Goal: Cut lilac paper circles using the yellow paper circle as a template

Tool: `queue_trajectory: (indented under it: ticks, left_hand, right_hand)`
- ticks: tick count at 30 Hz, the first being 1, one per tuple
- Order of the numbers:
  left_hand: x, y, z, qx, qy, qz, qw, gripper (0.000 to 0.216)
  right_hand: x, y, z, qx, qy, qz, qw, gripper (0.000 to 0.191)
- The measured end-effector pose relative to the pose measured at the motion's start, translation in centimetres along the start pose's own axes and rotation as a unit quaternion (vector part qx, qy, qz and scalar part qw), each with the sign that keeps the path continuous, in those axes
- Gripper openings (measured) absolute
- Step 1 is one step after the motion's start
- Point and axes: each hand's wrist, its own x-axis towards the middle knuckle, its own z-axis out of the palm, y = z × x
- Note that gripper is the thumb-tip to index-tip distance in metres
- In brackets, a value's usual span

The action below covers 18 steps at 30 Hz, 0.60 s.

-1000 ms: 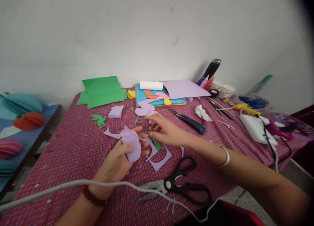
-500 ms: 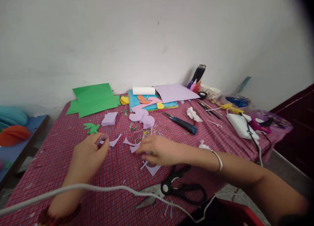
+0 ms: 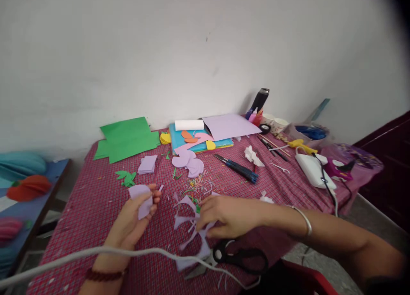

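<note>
My left hand [image 3: 133, 220] is raised at the left with a lilac paper piece [image 3: 146, 206], one end rounded, held between thumb and fingers. My right hand [image 3: 224, 216] bends its fingers down onto curved lilac paper scraps [image 3: 184, 221] and grips some of them; its fingertips are partly hidden. Just below this hand lie black-handled scissors [image 3: 245, 259], their blades partly under a scrap and a white cable [image 3: 153, 251]. Rounded lilac paper cutouts [image 3: 188, 160] and a stack of lilac squares [image 3: 147, 164] rest farther back.
Green sheets [image 3: 130, 141] and a large lilac sheet [image 3: 230, 126] lie by the wall. A blue utility knife [image 3: 238, 170] and crumpled tissue [image 3: 253, 155] are right of centre. At the right are a yellow glue gun [image 3: 303, 145] and a white power strip [image 3: 315, 171]. Green cutouts [image 3: 127, 178] lie at left.
My left hand has turned, bringing its lilac piece into fuller view. My right hand has moved nearer to me, and lilac scraps have shifted with it, some onto the scissor blades.
</note>
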Motion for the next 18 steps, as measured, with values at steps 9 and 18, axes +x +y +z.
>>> queue_trajectory:
  ticks: [9,18]
  left_hand:
    - [4.5,1.6,7.4,-0.233,-0.09,-0.013,0.968,0.033]
    - [7.9,-0.7,6.6,-0.236,-0.04,-0.008,0.971,0.036]
  right_hand:
    - [5.0,10.6,-5.8,-0.211,0.2,0.195,0.937,0.023]
    - [10.0,14.3,-4.0,-0.256,0.136,0.276,0.916,0.023]
